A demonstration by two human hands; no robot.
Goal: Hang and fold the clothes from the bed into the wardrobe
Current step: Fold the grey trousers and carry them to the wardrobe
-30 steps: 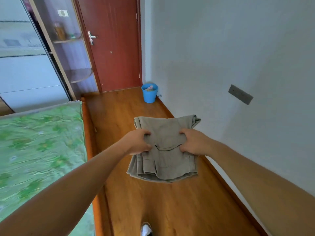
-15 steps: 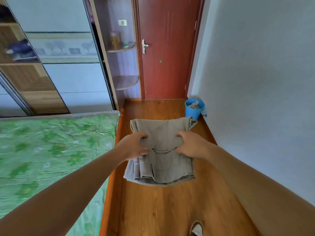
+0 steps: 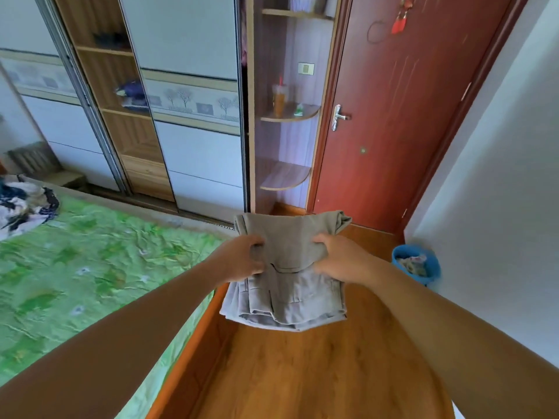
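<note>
A folded grey-beige pair of trousers hangs in the air in front of me, above the wooden floor beside the bed. My left hand grips its left side and my right hand grips its right side, thumbs on top. The bed with a green flowered sheet lies to the left. A crumpled patterned garment rests at its far left edge. The wardrobe with sliding white doors stands ahead; an open gap shows wooden shelves with a dark folded item.
Open corner shelves with a bottle stand between wardrobe and a closed red-brown door. A blue bucket sits on the floor by the white wall at right. The orange bed frame edge runs along the wooden floor strip.
The view has swung left and up from the wall and door toward the wardrobe. Both hands keep the same grip on the folded trousers, which stay in front of me.
</note>
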